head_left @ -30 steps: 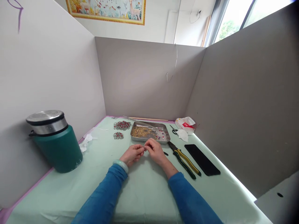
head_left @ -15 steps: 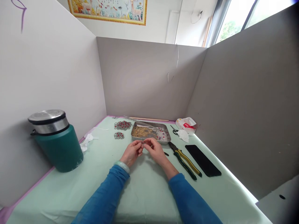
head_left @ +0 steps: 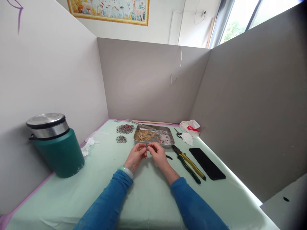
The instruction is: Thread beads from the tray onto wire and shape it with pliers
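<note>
My left hand (head_left: pixel 136 156) and my right hand (head_left: pixel 157 154) meet fingertip to fingertip just in front of a metal tray (head_left: pixel 165 146). Both are closed in a pinch, thumbs against forefingers. Whatever lies between the fingertips is too small to make out. Gold beads (head_left: pixel 145 135) fill the tray's left part, with clear, red and purple beads (head_left: pixel 165 138) to the right. Thin metal rods (head_left: pixel 141 125) rest slantwise across the tray. Left of it lie a larger pile (head_left: pixel 125 128) and a smaller pile (head_left: pixel 121 139) of wire pieces with red beads.
Green-and-yellow pliers (head_left: pixel 189 164), a black phone (head_left: pixel 207 163), scissors (head_left: pixel 177 133) and a tissue pack (head_left: pixel 190 127) lie to the right. A small dark curved object (head_left: pixel 169 157) sits beside my right wrist. A green flask (head_left: pixel 59 153) stands left. Grey partitions (head_left: pixel 148 80) enclose the table.
The whole view has shifted slightly, with things appearing a little further left. My hands stay together, the fingers slightly changed in pose. More of the dark curved object shows beside my right wrist.
</note>
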A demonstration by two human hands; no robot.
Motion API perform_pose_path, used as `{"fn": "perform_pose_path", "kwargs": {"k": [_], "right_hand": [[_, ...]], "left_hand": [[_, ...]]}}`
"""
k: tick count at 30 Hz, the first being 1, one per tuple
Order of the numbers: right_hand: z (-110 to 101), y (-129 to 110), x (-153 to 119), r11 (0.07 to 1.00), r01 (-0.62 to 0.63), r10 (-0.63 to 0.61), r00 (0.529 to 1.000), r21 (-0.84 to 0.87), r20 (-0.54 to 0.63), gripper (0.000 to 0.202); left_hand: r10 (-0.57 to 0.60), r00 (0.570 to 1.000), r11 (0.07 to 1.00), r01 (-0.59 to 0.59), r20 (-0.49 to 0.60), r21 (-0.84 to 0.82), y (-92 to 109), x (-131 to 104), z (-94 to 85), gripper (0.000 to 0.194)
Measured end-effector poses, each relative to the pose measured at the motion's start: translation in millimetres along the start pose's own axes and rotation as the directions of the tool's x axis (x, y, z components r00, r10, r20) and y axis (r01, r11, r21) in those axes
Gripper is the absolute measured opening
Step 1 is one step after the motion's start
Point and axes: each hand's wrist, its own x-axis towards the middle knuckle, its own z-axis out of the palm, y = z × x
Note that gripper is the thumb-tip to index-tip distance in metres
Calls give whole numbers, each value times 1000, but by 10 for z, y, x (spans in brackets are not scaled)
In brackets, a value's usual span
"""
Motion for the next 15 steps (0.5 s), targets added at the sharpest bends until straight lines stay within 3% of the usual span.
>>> {"fn": "perform_pose_path", "kwargs": {"k": [3, 6, 10, 13, 15], "right_hand": [[-120, -19, 50, 998, 27, -27, 1000, -61, -9, 23], [-315, -19, 105, 961, 36, -57, 996, -276, -70, 30], [-475, 28, 85, 718, 19, 85, 990, -695, 116, 31], [-436, 37, 14, 565, 72, 181, 961, -822, 209, 23], [-377, 17, -23, 509, 107, 196, 952, -854, 236, 14]], "left_hand": [[-3, 1000, 1000, 4, -22, 26, 0, 6, -17, 29], [-10, 995, 999, 15, -94, 50, -5, 29, -66, 27], [-18, 987, 999, 25, -157, 44, -10, 65, -133, 28], [-48, 990, 999, 49, -132, 0, -6, 79, -156, 26], [-75, 991, 997, 74, -113, -10, -1, 82, -163, 24]]}}
